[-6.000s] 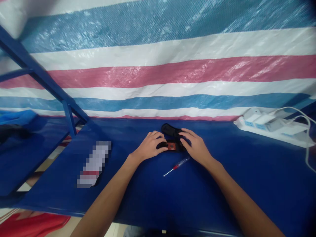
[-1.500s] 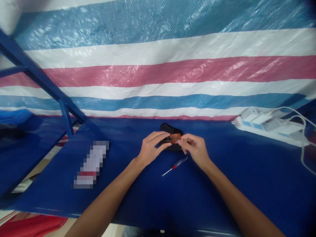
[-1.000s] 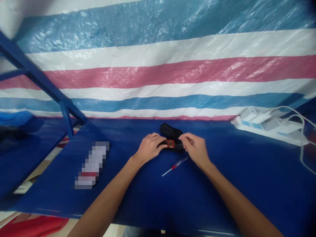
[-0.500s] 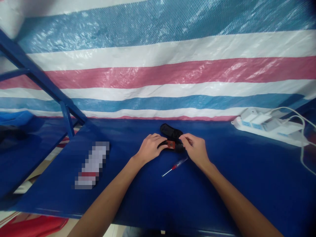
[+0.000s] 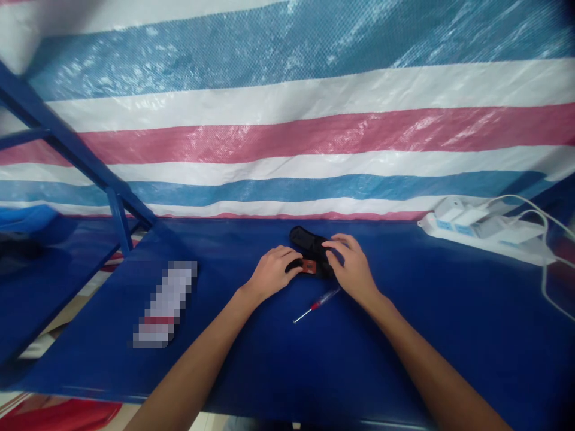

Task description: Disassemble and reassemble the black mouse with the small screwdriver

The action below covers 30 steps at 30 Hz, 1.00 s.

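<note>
No lettering can be read: the pale object (image 5: 167,302) is pixelated, the orange board's (image 5: 308,266) marks too small.

A striped tarp (image 5: 251,143) in blue, white and red hangs behind the bench (image 5: 449,323). Far right sits a white power strip (image 5: 476,241) with chargers (image 5: 469,214) and cables (image 5: 527,200). Left lies a pale pixelated object (image 5: 168,302); past the blue frame (image 5: 90,161), blue cloth (image 5: 27,219); below the bench's near edge, red cloth (image 5: 63,414).

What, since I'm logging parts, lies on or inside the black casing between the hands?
A reddish board shows on or in the black casing. The left hand and right hand partly cover its ends; what lies beneath them or under the board cannot be seen.
</note>
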Motion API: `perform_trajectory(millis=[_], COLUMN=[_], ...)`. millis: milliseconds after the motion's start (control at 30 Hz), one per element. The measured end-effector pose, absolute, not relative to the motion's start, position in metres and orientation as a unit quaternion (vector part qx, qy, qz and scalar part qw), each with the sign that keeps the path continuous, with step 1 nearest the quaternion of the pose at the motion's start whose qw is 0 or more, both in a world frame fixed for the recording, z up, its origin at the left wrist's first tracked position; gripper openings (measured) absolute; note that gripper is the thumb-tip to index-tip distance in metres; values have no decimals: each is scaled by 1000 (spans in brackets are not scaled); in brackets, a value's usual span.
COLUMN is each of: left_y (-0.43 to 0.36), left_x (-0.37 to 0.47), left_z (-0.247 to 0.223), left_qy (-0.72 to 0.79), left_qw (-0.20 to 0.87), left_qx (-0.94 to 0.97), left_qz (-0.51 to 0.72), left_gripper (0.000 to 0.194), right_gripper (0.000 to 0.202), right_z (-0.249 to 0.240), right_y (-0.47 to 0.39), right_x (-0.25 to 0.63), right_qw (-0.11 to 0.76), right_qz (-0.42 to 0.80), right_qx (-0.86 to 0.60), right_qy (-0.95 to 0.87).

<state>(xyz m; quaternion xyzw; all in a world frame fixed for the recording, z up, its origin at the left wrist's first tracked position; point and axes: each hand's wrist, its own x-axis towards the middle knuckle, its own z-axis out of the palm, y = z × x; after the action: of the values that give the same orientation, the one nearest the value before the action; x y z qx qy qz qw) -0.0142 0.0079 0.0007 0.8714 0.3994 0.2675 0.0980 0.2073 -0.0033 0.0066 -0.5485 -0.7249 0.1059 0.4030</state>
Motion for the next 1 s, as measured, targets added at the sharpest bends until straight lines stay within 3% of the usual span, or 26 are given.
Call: perform_trajectory(millis=[233,533,633,800,900,1000], left_y=[8,8,7,5,5,5], left_x=[-14,-13,-14,-16,-17,-17], left_z=[1,1,5,16,18,18], left_qy=[409,426,453,439,403,401], left_qw=[90,101,119,64,34,38], left_qx=[872,858,823,808,839,843], left_qz=[254,268,321,386,363,357], left_gripper=[21,23,38,84,73,62], right_gripper=[20,22,27,35,35,38], right_z=[-11,12,18,26,31,33], right_y=[4,2,1,-2,-5,-7], right_x=[212,217,216,209,206,206], right_qw=[339,423,481,515,497,477], right_qz=[106,157,240,433,506,493], right_qx=[-563,-572,-571,-517,-480,-497], right_qy=[-746,-685,-620,-529,-517,-533])
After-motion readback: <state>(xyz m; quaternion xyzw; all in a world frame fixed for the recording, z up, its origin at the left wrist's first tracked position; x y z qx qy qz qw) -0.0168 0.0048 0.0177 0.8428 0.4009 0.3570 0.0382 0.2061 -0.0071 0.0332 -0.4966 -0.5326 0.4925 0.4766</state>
